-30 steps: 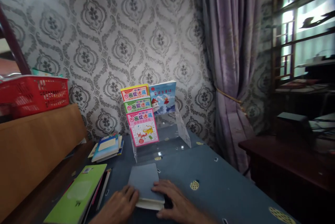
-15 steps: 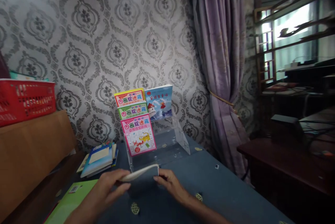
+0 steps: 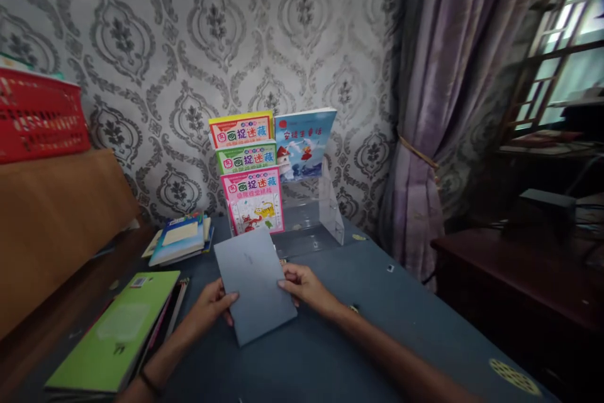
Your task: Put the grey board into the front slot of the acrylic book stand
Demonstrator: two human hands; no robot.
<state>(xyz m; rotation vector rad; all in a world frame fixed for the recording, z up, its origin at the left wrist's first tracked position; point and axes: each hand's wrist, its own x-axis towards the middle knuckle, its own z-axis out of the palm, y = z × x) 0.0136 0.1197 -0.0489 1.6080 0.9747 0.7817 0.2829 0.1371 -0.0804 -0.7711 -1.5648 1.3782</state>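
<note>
A plain grey-blue book (image 3: 255, 287) is held up in front of me, tilted, its flat cover facing my view. My left hand (image 3: 218, 302) grips its left edge with the thumb on the cover. On the right edge, my right hand (image 3: 302, 287) pinches it between thumb and fingers. Behind the book stands a clear acrylic rack (image 3: 330, 211). Its left side carries a pink-edged picture book (image 3: 252, 202), a green one (image 3: 248, 158) and a yellow-topped one (image 3: 241, 129) in rising tiers. A blue storybook (image 3: 306, 142) leans in the top right tier.
At the left lie a stack with a green book (image 3: 113, 334) on top and a pile of blue-white books (image 3: 182, 239). A cardboard box (image 3: 61, 220) bears a red basket (image 3: 40, 117). A purple curtain (image 3: 425, 107) hangs behind the dark blue table (image 3: 401, 340); a dark red desk (image 3: 509, 264) stands right.
The book has turned from nearly edge-on to showing its broad cover. Both hands still hold it. My view has shifted, with the rack appearing higher and more of the green book visible.
</note>
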